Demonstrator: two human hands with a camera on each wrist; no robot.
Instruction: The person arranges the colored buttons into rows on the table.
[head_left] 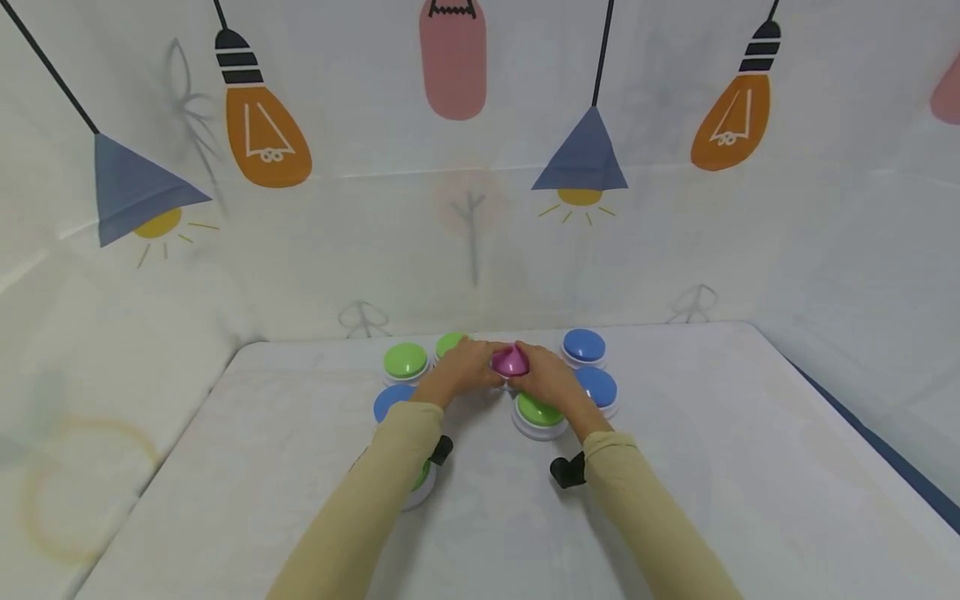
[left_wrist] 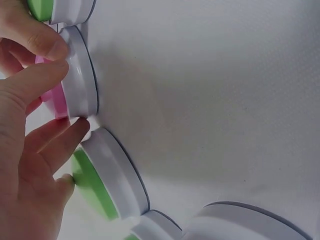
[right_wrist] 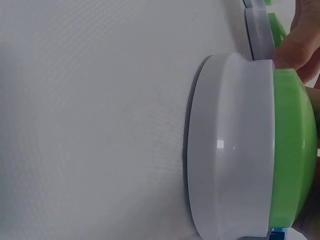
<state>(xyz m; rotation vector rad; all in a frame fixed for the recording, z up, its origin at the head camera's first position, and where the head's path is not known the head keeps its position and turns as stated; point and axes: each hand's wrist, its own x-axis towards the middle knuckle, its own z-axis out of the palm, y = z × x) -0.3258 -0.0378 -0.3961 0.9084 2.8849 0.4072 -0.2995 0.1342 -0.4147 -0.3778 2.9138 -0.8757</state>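
Both hands are round a pink-domed push button [head_left: 511,362] with a white base, near the back of the table. My left hand [head_left: 468,365] holds its left side; in the left wrist view the thumb lies along the white base [left_wrist: 82,75] and fingertips touch its lower edge. From the right, my right hand [head_left: 545,375] grips the same button, its thumb meeting the left thumb. A green push button [head_left: 540,410] stands just in front of the right hand and fills much of the right wrist view. Part of the pink dome is hidden by fingers.
Blue push buttons [head_left: 597,387] stand right of the right hand. Green buttons [head_left: 406,360] and a blue button [head_left: 392,402] are at the left; another green button [head_left: 423,477] is partly under the left forearm. A printed cloth wall [head_left: 337,250] rises behind the white table [head_left: 712,467].
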